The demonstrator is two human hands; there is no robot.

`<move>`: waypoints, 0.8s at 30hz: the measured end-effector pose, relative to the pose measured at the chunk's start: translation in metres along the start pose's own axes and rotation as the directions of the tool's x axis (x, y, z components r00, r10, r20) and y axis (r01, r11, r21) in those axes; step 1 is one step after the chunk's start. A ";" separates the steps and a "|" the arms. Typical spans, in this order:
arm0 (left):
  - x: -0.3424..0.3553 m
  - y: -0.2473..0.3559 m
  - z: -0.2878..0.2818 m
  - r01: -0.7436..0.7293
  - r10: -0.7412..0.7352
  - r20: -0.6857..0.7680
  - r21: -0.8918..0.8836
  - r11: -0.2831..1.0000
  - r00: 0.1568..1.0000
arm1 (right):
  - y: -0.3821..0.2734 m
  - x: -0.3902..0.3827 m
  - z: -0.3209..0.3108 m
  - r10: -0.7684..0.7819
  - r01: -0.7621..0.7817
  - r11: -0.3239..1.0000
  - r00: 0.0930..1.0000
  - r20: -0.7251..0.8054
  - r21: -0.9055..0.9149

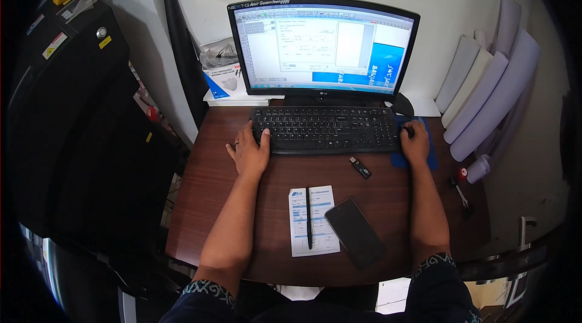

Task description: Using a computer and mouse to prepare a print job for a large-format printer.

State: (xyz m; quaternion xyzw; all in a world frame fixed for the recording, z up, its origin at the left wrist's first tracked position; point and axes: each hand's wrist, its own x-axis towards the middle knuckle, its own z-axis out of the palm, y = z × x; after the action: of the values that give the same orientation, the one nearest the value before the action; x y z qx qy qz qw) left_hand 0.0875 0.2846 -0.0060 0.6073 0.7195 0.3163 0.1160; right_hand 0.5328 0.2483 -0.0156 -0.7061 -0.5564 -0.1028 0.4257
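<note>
My left hand [249,152] lies at the left end of a black keyboard [324,130], fingers spread over the edge keys and holding nothing. At the keyboard's right, my right hand [416,146] is curled over a dark computer mouse [409,132], which it mostly hides. Under that hand is a blue mouse pad [432,156]. Behind the keyboard stands a lit monitor [321,50], showing a window with a form and a white preview box, plus a blue design at the lower right.
Nearer me on the brown desk [206,201] lie a USB stick [361,168], a printed slip [324,229] with a black pen [309,220] across it, and a dark phone [354,232]. Paper rolls [494,104] lean at the right. A large black machine [73,117] stands left.
</note>
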 end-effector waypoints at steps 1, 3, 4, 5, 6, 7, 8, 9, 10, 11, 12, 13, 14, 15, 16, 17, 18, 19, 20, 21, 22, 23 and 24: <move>-0.001 -0.001 0.001 -0.019 0.018 -0.049 -0.011 1.000 0.999 | -0.001 -0.001 0.000 -0.006 0.006 1.000 1.000 -0.007 0.009; -0.004 -0.002 0.003 -0.035 0.033 -0.095 -0.017 0.999 0.995 | -0.003 0.002 0.000 0.009 -0.009 1.000 1.000 -0.004 0.020; -0.005 0.000 0.004 -0.200 0.205 -0.142 0.048 0.979 0.968 | -0.003 0.003 -0.001 0.022 -0.022 0.999 1.000 -0.006 0.029; -0.008 0.003 0.006 -0.356 0.373 -0.177 0.121 0.927 0.911 | -0.004 0.002 -0.002 0.024 -0.023 0.999 1.000 -0.003 0.028; -0.011 0.006 0.008 -0.486 0.501 -0.132 0.133 0.864 0.855 | -0.004 0.001 -0.003 0.034 -0.035 0.999 0.999 0.010 0.031; -0.015 0.011 0.009 -0.487 0.503 -0.130 0.133 0.863 0.855 | -0.005 0.001 -0.003 0.045 -0.046 0.998 0.999 0.018 0.034; -0.021 0.018 0.009 -0.545 0.556 -0.046 0.148 0.825 0.830 | -0.005 0.001 -0.002 0.048 -0.048 0.998 0.999 0.018 0.033; -0.025 0.022 0.009 -0.602 0.604 0.038 0.158 0.783 0.796 | -0.005 0.001 -0.002 0.046 -0.046 0.999 0.999 0.015 0.018; -0.024 0.021 0.008 -0.606 0.606 0.050 0.145 0.782 0.794 | -0.006 0.000 -0.002 0.044 -0.045 0.999 0.999 0.012 0.004; -0.025 0.020 0.008 -0.609 0.609 0.051 0.146 0.780 0.792 | -0.007 0.001 -0.001 0.048 -0.048 0.999 0.999 0.009 0.004; -0.025 0.020 0.007 -0.618 0.614 0.079 0.140 0.773 0.785 | -0.007 0.001 -0.001 0.044 -0.044 0.999 0.999 0.003 -0.004; -0.027 0.022 0.005 -0.626 0.617 0.107 0.135 0.768 0.780 | -0.007 0.001 -0.001 0.040 -0.040 0.999 0.999 -0.001 -0.013; -0.028 0.025 0.003 -0.628 0.618 0.108 0.135 0.767 0.779 | -0.007 0.001 -0.002 0.042 -0.042 0.999 0.999 -0.002 -0.014; -0.030 0.029 0.002 -0.630 0.609 0.163 0.171 0.757 0.776 | -0.007 0.001 -0.002 0.049 -0.049 0.999 0.999 0.003 -0.015; -0.031 0.031 0.000 -0.631 0.595 0.214 0.211 0.746 0.775 | -0.008 0.002 -0.001 0.053 -0.052 0.999 0.999 0.009 -0.011; -0.031 0.031 0.000 -0.629 0.594 0.211 0.215 0.747 0.776 | -0.009 0.002 -0.001 0.049 -0.049 0.999 0.999 0.008 -0.006; -0.031 0.031 0.001 -0.628 0.594 0.205 0.201 0.752 0.778 | -0.009 0.001 -0.002 0.048 -0.048 0.999 0.999 0.014 -0.001; -0.032 0.029 0.001 -0.624 0.593 0.198 0.190 0.758 0.781 | -0.010 0.000 -0.003 0.044 -0.044 0.999 0.999 0.022 0.006; -0.031 0.027 0.001 -0.625 0.594 0.200 0.182 0.759 0.779 | -0.010 -0.001 -0.002 0.038 -0.038 0.999 0.999 0.022 0.013; -0.029 0.024 0.002 -0.620 0.590 0.194 0.189 0.761 0.784 | -0.009 0.000 -0.001 0.020 -0.022 0.999 0.999 0.037 0.042; -0.027 0.024 0.003 -0.602 0.590 0.122 0.160 0.782 0.798 | -0.007 0.000 -0.001 0.004 -0.007 0.998 0.999 0.052 0.067; -0.026 0.022 0.003 -0.585 0.584 0.050 0.129 0.801 0.810 | -0.004 0.000 -0.001 -0.003 -0.001 0.997 0.999 0.052 0.071; -0.022 0.021 0.003 -0.527 0.532 0.014 0.161 0.834 0.847 | -0.001 0.000 0.001 -0.035 0.031 0.996 0.999 0.040 0.088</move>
State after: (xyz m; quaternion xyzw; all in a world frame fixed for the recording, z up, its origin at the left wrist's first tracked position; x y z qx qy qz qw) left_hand 0.1106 0.2657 -0.0006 0.7848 0.5480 0.2873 -0.0359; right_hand 0.5322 0.2491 -0.0156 -0.6796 -0.5805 -0.0710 0.4428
